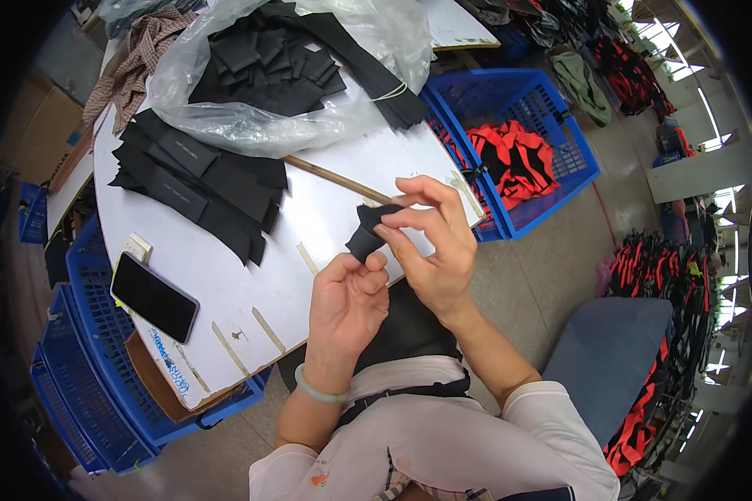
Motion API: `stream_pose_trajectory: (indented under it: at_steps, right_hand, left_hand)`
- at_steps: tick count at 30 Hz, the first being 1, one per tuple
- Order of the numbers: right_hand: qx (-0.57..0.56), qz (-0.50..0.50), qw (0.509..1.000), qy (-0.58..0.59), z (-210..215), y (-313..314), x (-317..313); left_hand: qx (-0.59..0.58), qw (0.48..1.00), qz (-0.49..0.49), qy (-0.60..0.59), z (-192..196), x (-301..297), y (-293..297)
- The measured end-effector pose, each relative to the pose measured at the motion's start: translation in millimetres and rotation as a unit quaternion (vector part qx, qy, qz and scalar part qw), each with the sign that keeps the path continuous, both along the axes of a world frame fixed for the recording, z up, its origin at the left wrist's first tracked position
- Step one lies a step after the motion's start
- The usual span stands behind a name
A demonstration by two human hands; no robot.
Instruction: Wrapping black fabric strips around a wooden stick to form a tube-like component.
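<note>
A small folded piece of black fabric [364, 235] is held up between my two hands, just past the near right edge of the white table [267, 301]. My left hand [348, 302] pinches its lower end between thumb and curled fingers. From the right, my right hand [433, 250] grips the upper part with thumb and fingertips. Part of the fabric is hidden behind the fingers. Farther left on the table lies a fanned stack of black fabric strips [200, 179], some with small printed labels.
An open clear plastic bag [267, 134] of black pieces covers the far table. A wooden stick [334, 177] lies beside it. At left rests a phone [154, 296]. Blue crates [113, 334] stand left; another blue crate [551, 92] holds red-and-black pieces. A grey padded seat [606, 359] is at right.
</note>
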State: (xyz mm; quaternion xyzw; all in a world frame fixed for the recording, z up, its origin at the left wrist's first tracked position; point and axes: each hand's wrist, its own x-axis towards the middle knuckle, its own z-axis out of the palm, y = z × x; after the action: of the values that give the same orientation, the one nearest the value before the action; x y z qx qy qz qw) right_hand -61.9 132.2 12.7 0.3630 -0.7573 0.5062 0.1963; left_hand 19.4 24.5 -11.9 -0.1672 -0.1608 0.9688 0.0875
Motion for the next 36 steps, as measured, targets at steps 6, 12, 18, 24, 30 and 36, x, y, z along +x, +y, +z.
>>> stream_pose_trajectory:
  at_steps: [6, 12, 18, 24, 30, 36]
  right_hand:
    - [0.002, 0.088, 0.963, -0.254, 4.2, 6.8, -8.0]
    - [-0.087, 0.161, 0.847, -0.499, 7.7, 7.4, 2.0]
    - [-0.132, 0.22, 0.73, -0.633, -1.6, 10.9, 3.7]
    - [-0.255, 0.232, 0.591, -0.729, 3.2, 0.1, 16.3]
    - [0.039, 0.166, 0.863, -0.475, 2.0, -3.9, 32.1]
    - [0.243, 0.098, 0.964, 0.034, -28.7, -6.8, -9.1]
  left_hand:
    - [-0.378, 0.924, 0.059, -0.019, 0.7, -2.8, -6.9]
    - [-0.569, 0.81, 0.142, -0.021, 9.4, -11.9, -14.7]
    - [-0.693, 0.719, 0.033, 0.03, 4.1, -10.4, -40.8]
    - [-0.524, 0.809, 0.226, 0.139, 9.8, -26.3, -17.5]
    - [-0.517, 0.828, 0.2, 0.084, 19.6, -34.7, -16.2]
    - [-0.486, 0.861, 0.142, -0.042, 17.0, -40.1, -11.6]
